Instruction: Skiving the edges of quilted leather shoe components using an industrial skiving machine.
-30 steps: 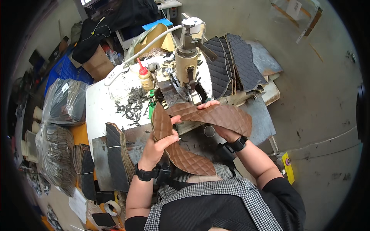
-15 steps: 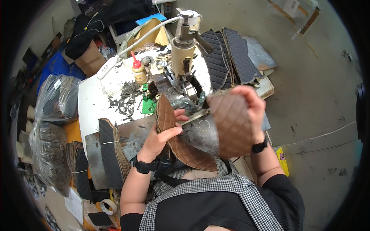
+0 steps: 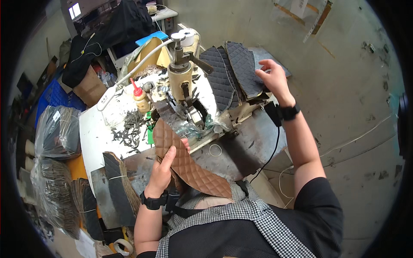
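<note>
My left hand (image 3: 159, 178) grips a brown quilted panel (image 3: 193, 167), thumb on top and fingertips behind its far edge. The edge of another brown layer shows just under it, near my wrist. Out to the right, my right hand (image 3: 276, 82) is raised with thumb and fingers apart and holds nothing. It is over or beside a pile of black quilted panels (image 3: 244, 66); whether it touches them I cannot tell. A cream bench machine (image 3: 180, 79) with a metal post stands beyond the brown panel.
Dark scraps (image 3: 131, 127) litter the white tabletop (image 3: 92, 137) near a red-capped bottle (image 3: 140, 99). Tied black panels (image 3: 115, 178) lie at left, beside plastic-wrapped bundles (image 3: 56, 185). A thin ring (image 3: 215, 150) rests on the metal plate; a black cable (image 3: 275, 148) hangs by my right forearm.
My right hand has let go of a brown quilted panel and moved up to the black pile. The brown panel in my left hand now lies flatter, its quilted face up.
</note>
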{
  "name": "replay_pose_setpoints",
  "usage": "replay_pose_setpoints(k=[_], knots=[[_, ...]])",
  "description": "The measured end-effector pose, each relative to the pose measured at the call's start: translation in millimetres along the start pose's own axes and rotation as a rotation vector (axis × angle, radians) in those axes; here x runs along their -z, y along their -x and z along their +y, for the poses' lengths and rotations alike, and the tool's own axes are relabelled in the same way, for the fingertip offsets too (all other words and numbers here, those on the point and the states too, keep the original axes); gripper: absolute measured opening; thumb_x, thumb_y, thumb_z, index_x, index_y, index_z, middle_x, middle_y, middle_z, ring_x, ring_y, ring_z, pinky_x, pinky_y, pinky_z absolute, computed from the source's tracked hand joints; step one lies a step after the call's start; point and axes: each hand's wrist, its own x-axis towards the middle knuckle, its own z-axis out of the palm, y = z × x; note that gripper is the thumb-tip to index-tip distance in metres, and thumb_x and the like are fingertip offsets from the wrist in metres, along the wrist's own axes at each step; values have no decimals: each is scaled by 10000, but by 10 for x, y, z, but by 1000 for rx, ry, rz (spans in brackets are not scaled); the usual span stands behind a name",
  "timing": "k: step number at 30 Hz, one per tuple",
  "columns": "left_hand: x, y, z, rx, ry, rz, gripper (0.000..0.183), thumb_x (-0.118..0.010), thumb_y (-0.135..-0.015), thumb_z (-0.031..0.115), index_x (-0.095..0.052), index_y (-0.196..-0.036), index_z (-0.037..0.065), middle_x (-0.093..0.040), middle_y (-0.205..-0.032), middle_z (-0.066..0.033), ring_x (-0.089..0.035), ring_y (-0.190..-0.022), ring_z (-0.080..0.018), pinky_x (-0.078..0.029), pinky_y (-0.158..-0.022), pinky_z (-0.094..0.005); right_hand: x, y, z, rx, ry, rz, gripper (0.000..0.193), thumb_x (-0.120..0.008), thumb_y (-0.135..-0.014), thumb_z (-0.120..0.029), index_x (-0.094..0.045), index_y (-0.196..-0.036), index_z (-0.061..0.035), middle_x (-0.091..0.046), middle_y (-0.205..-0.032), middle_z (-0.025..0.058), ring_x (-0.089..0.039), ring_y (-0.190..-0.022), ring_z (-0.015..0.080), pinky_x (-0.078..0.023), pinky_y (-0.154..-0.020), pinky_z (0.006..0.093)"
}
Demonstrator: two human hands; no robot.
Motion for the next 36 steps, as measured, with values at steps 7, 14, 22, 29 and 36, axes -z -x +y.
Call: replay_pose_setpoints(k=[7,14,22,29,36], knots=[[-99,-24,-11,40,145,-8,316,-508,-992,199,-555,-1237,5,-607,-1194,-86,-611,-1032,-188,-497,-901,-338,-387,1130,-843,787,-219,-141,336,-652,-719,47,-652,-1037,-63,-607,-964,108,-610,-667,197,-515,-565,288],[-176,-28,-68,101,195,107,387,-604,-913,36,-516,-1291,36,-592,-1226,-58,-578,-1107,-166,-478,-945,-317,-643,1571,-805,1071,-239,-319,461,-615,-766,-37,-581,-1224,-75,-509,-1275,179,-625,-862,255,-540,-695,325],[-280,33,189,17,195,262,396,-654,-840,12,-555,-1224,17,-617,-1156,-75,-595,-1040,-181,-472,-912,-321,-836,1617,-710,1040,-307,-272,424,-606,-714,-45,-591,-1127,45,-620,-1112,177,-652,-841,264,-551,-674,325],[261,269,259,108,165,-17,225,-605,-878,100,-592,-1061,-31,-632,-831,-106,-614,-740,-196,-496,-731,-333,-976,1742,-631,946,-295,-297,396,-612,-686,-9,-602,-1080,28,-628,-1087,158,-644,-809,254,-543,-665,328],[79,262,384,172,-89,-185,414,-573,-900,164,-564,-1262,-36,-620,-770,-51,-586,-756,-135,-438,-771,-263,-986,1740,-715,824,-305,-246,401,-583,-646,101,-641,-1037,30,-666,-1016,171,-676,-814,289,-557,-675,338]])
